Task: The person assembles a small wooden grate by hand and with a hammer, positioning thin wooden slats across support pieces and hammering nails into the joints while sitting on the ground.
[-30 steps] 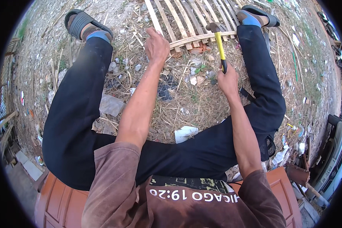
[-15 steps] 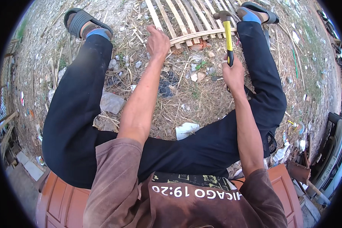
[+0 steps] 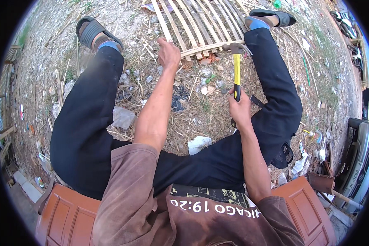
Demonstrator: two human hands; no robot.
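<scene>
- The ground (image 3: pixel 192 119) between the spread legs is dry dirt strewn with straw, small stones, brick-coloured chips and scraps of litter; a crumpled white scrap (image 3: pixel 199 144) lies near the right thigh and a pale, cloudy plastic piece (image 3: pixel 123 117) just beside the left leg.
- A slatted bamboo panel (image 3: pixel 201 24) lies flat beyond the hands, its thin pale strips running away from the person and tied by a cross strip along the near edge.
- The left hand (image 3: pixel 169 53) is curled down onto that near edge, fingers bunched narrowly at the cross strip; whether it pinches a nail or only presses the wood cannot be told, since the knuckles hide the fingertips.
- The right hand (image 3: pixel 240 110) is wrapped tight around the black grip of a claw hammer (image 3: pixel 236 67) (yellow shaft, grey steel head); the head is just at the panel's near corner, the shaft pointing back toward the person.
- Both legs wear black trousers, with blue socks in dark strap sandals (image 3: pixel 95 33); the right leg bends close beside the hammer, the right foot beside the panel's right edge.
- The person sits on a reddish-brown panelled board (image 3: pixel 69 217), smooth and moulded, and wears a faded brown shirt.
- A parked vehicle (image 3: pixel 358 156) and more rubbish edge the far right.
</scene>
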